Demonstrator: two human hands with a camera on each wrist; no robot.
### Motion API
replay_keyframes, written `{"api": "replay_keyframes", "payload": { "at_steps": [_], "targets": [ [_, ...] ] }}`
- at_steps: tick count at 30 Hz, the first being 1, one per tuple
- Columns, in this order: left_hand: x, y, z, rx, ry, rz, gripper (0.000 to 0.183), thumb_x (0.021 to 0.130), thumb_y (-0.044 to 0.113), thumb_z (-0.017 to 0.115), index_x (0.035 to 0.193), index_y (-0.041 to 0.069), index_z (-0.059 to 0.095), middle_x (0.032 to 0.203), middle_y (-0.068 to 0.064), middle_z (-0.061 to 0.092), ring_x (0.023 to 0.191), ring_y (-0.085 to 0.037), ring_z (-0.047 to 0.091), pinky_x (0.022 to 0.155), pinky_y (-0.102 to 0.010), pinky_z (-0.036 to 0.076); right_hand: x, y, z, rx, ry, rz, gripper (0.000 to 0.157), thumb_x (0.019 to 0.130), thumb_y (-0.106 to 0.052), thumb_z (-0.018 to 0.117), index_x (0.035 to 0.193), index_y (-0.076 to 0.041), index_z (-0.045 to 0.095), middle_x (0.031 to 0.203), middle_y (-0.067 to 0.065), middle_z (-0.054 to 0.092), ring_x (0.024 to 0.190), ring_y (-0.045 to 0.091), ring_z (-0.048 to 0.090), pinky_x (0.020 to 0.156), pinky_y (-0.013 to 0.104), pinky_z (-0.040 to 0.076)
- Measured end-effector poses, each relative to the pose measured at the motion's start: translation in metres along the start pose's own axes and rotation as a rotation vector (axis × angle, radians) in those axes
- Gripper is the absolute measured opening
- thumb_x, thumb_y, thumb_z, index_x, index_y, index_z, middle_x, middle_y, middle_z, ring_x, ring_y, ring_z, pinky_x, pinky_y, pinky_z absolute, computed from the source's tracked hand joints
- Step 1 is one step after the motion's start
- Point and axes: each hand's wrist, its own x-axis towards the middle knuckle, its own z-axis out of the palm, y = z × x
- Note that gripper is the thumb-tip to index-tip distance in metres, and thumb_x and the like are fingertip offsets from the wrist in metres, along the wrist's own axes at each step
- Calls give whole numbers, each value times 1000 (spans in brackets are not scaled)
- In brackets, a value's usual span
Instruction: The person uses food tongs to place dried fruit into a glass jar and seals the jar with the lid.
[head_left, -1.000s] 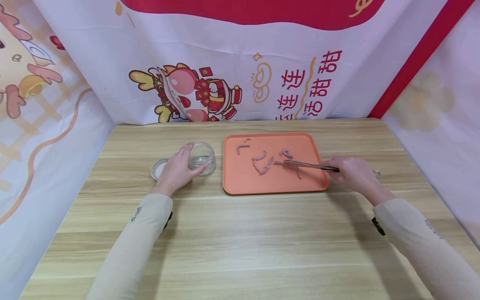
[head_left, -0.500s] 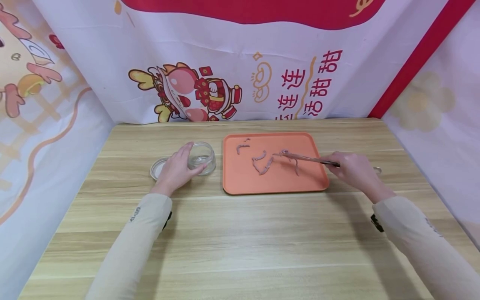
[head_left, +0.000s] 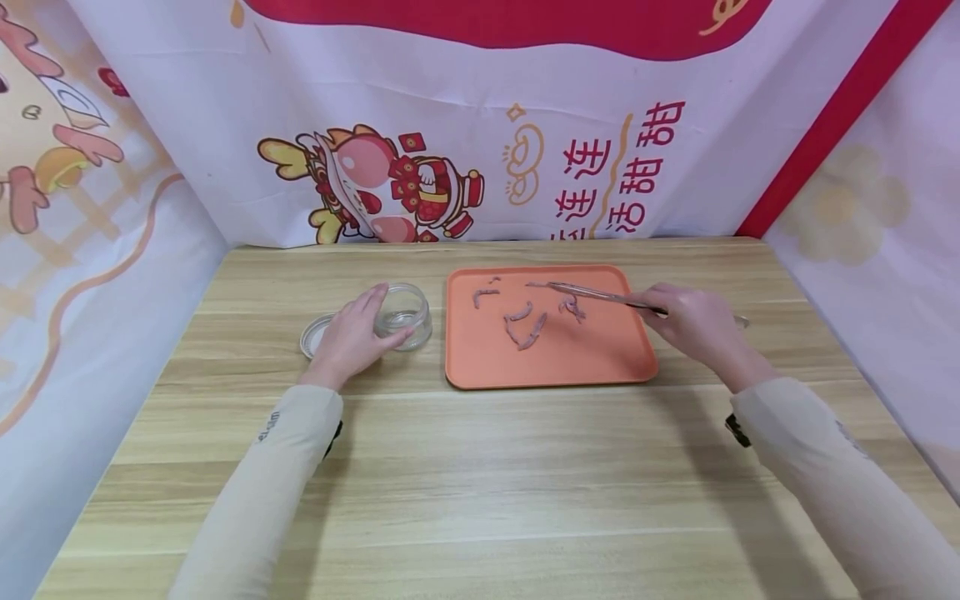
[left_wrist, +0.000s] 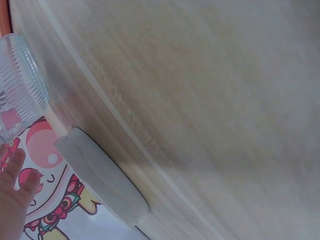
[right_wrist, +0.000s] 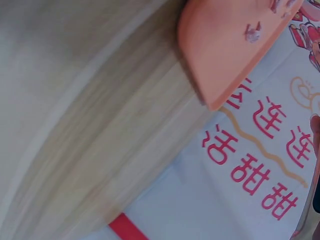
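In the head view my left hand (head_left: 349, 337) grips a clear glass jar (head_left: 406, 318), fingers at its left side and thumb along the near side. The ribbed jar (left_wrist: 20, 85) shows at the left edge of the left wrist view, beside my spread fingers. My right hand (head_left: 693, 321) holds metal tongs (head_left: 600, 294) with a dark grip. Their tips hang over the back of an orange tray (head_left: 555, 367), with a thin pinkish strip (head_left: 537, 285) at the end. Several worm-like pinkish-grey strips (head_left: 532, 332) lie on the tray, some in a small heap (head_left: 572, 307).
A round white-topped lid (head_left: 312, 335) lies left of the jar, partly behind my left hand. The wooden table (head_left: 480, 483) reaches back to a printed cloth (head_left: 480, 133) that hangs behind it and along both sides.
My right hand and the tongs have moved up and left toward the tray's back, with a strip at their tips. The heap's trailing strip has shifted. The left hand stays on the jar.
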Motion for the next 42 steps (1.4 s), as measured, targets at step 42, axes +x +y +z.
{"api": "replay_keyframes", "payload": {
  "at_steps": [42],
  "targets": [
    [4,-4,-3,-49,-29,-67,93,82,61,63,151,10,28,155,-15,33,140,-40,33,116,-57,27,102,-97,32,4,-53,-198,31,87,-5,64,112,-23,73,67,-1,62,46,10,42,41,20,19]
  ]
}}
